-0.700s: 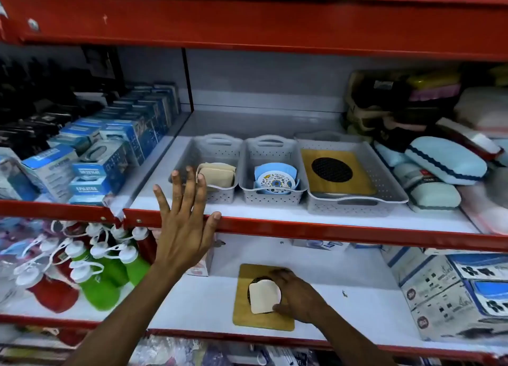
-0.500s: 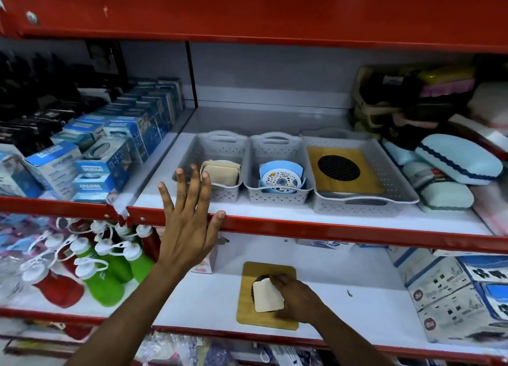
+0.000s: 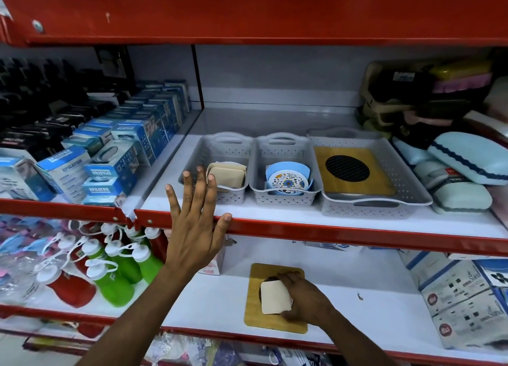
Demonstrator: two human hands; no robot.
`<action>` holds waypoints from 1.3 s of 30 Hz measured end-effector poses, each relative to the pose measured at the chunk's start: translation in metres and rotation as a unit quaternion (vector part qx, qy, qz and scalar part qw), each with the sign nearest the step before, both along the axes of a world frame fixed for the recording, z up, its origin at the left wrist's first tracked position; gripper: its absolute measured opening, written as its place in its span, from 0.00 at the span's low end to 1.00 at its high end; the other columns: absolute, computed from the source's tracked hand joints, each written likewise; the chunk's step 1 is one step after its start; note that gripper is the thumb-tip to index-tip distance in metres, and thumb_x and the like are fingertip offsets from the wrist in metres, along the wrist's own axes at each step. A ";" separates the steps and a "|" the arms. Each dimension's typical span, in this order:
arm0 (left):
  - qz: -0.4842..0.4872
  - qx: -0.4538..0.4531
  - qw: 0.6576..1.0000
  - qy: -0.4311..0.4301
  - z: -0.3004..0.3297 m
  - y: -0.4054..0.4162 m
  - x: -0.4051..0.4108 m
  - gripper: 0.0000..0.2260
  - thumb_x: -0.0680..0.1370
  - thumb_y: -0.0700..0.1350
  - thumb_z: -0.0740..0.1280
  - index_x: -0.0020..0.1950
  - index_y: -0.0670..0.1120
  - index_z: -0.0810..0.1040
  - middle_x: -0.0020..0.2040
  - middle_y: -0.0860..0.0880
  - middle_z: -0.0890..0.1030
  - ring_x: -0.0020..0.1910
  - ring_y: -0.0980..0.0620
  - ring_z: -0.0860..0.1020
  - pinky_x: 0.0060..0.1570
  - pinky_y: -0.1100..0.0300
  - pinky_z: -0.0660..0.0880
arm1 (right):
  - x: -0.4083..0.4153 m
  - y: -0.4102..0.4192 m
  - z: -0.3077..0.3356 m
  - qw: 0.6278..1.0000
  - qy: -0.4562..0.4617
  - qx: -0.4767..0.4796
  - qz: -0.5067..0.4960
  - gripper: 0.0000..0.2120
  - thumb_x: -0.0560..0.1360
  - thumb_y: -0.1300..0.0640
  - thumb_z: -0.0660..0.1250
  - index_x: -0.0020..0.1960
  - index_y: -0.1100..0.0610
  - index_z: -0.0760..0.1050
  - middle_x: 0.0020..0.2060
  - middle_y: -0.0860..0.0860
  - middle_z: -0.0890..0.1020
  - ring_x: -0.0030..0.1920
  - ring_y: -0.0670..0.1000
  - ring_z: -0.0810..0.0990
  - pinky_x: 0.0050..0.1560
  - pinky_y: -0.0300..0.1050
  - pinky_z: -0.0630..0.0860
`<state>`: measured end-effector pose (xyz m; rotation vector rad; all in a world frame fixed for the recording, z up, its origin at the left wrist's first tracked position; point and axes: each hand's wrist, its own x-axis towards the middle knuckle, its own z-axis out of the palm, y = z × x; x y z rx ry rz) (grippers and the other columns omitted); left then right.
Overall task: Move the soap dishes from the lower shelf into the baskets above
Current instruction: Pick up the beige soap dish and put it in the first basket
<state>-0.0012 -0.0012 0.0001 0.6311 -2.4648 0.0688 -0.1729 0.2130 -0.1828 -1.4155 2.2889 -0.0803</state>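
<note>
Lower shelf (image 3: 214, 305), white board with red front lip: one cream square soap dish (image 3: 275, 297), tilted, gripped by the right hand (image 3: 305, 301) with fingers curled over its right and far edges. Under those fingers lay a bamboo soap dish (image 3: 254, 305) with a dark round grid, mostly covered by the cream dish and hand, flat on the board.

Left hand (image 3: 192, 228): empty, fingers spread wide and pointing up, palm against the red edge (image 3: 330, 232) of the upper shelf, thumb tip lying on that edge. Its fingertips overlapped the front of the left grey basket (image 3: 220, 145).

Upper shelf, beyond the left fingertips, three grey perforated baskets side by side:
- left grey basket, holding stacked cream soap dishes (image 3: 228, 174)
- middle basket (image 3: 280, 148), holding blue round soap dishes (image 3: 288, 180), the top one with a floral print
- wide tray basket (image 3: 412, 178), furthest right of the fingers, holding a bamboo dish with black round grid (image 3: 349, 167), lying flat

Left of the left hand's little finger: blue and white boxes (image 3: 107, 173) reading "EPILATOR". Below them, left of the wrist: green and red squeeze bottles (image 3: 115, 272) with white looped caps.

Right of the tray basket: pale blue zip cases (image 3: 467, 159) with navy trim, and dark stacked goods behind; writing there too small to read.

Right of the right hand, lower shelf: white and blue cartons (image 3: 464, 302) with red round marks, print illegible
</note>
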 end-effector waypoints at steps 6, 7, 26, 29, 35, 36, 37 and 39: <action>0.003 -0.004 1.000 0.004 -0.001 0.000 -0.001 0.33 0.82 0.61 0.45 0.82 0.43 0.45 0.83 0.44 0.42 0.83 0.42 0.43 0.78 0.31 0.43 | 0.018 0.026 0.056 0.978 -0.014 -0.208 -0.014 0.45 0.66 0.31 0.69 0.76 0.48 0.58 0.73 0.45 0.66 0.70 0.46 0.67 0.71 0.37 0.66; 0.004 -0.003 1.000 0.006 -0.001 0.000 -0.001 0.33 0.82 0.61 0.45 0.82 0.44 0.45 0.83 0.44 0.42 0.83 0.41 0.43 0.78 0.31 0.43 | 0.022 0.030 0.068 0.968 0.008 -0.249 -0.004 0.44 0.67 0.32 0.70 0.75 0.49 0.61 0.72 0.45 0.69 0.69 0.45 0.69 0.69 0.40 0.71; 0.053 0.033 0.996 0.064 -0.006 0.002 0.003 0.40 0.80 0.64 0.48 0.81 0.35 0.47 0.83 0.36 0.46 0.83 0.41 0.43 0.81 0.40 0.44 | 0.045 0.013 0.242 0.871 0.020 -0.476 -0.118 0.42 0.65 0.44 0.76 0.75 0.52 0.64 0.69 0.48 0.71 0.68 0.48 0.69 0.63 0.51 0.76; 0.053 0.035 0.996 0.063 -0.006 0.001 0.003 0.39 0.80 0.63 0.48 0.81 0.35 0.47 0.83 0.36 0.46 0.83 0.40 0.43 0.81 0.39 0.45 | 0.043 0.010 0.242 0.874 0.010 -0.469 -0.125 0.43 0.64 0.43 0.77 0.75 0.50 0.64 0.69 0.46 0.71 0.65 0.49 0.72 0.62 0.52 0.76; 0.052 0.034 0.996 0.068 -0.007 0.000 0.002 0.40 0.80 0.64 0.48 0.81 0.36 0.46 0.83 0.36 0.46 0.83 0.40 0.44 0.81 0.40 0.45 | 0.042 0.009 0.244 0.877 0.007 -0.462 -0.130 0.43 0.64 0.43 0.76 0.75 0.48 0.64 0.69 0.45 0.71 0.63 0.50 0.73 0.62 0.50 0.77; 0.051 0.033 0.996 0.069 -0.007 0.000 0.002 0.40 0.80 0.64 0.48 0.81 0.36 0.46 0.83 0.36 0.45 0.83 0.40 0.44 0.81 0.41 0.45 | 0.043 0.009 0.244 0.878 0.007 -0.461 -0.130 0.43 0.64 0.43 0.77 0.75 0.48 0.64 0.69 0.45 0.71 0.63 0.50 0.73 0.62 0.50 0.77; 0.051 0.032 0.996 0.070 -0.007 0.001 0.002 0.40 0.80 0.64 0.48 0.81 0.36 0.46 0.83 0.36 0.45 0.83 0.40 0.44 0.82 0.41 0.45 | 0.043 0.009 0.245 0.878 0.007 -0.460 -0.130 0.43 0.64 0.43 0.77 0.75 0.48 0.64 0.69 0.45 0.71 0.63 0.50 0.73 0.62 0.50 0.77; 0.049 0.030 0.996 0.072 -0.008 0.001 0.002 0.40 0.80 0.64 0.48 0.81 0.36 0.47 0.83 0.36 0.45 0.83 0.40 0.44 0.82 0.41 0.46 | 0.043 0.008 0.246 0.877 0.012 -0.462 -0.131 0.42 0.65 0.42 0.76 0.75 0.48 0.64 0.69 0.45 0.71 0.63 0.49 0.73 0.62 0.51 0.77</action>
